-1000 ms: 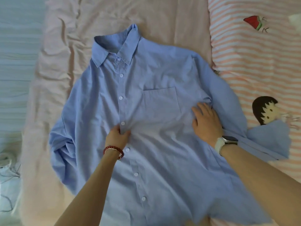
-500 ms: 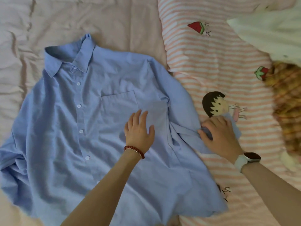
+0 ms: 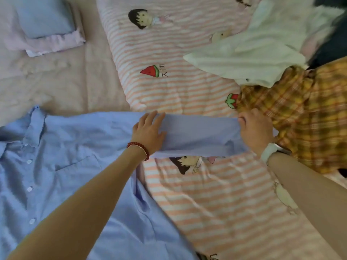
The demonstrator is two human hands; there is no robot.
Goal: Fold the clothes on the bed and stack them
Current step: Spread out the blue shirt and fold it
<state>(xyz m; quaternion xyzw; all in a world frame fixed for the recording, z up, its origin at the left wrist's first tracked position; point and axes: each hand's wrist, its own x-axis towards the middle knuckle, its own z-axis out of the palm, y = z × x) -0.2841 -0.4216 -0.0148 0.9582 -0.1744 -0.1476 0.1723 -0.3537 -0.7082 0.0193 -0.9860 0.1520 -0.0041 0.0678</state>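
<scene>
Blue shirt lies front-up w/ buttons showing on the bed sheet, its sleeve stretched out sideways over the striped quilt, prob. to flatten it before folding it in. Left hand rests flat, fingers spread, at the shoulder end as an anchor, while right hand grips the cuff end, fingers curled round the cloth, keeping it taut. Shirt's long axis runs collar up-left to hem near the viewer; sleeve's axis runs left-right, cuff toward the plaid garment.
</scene>
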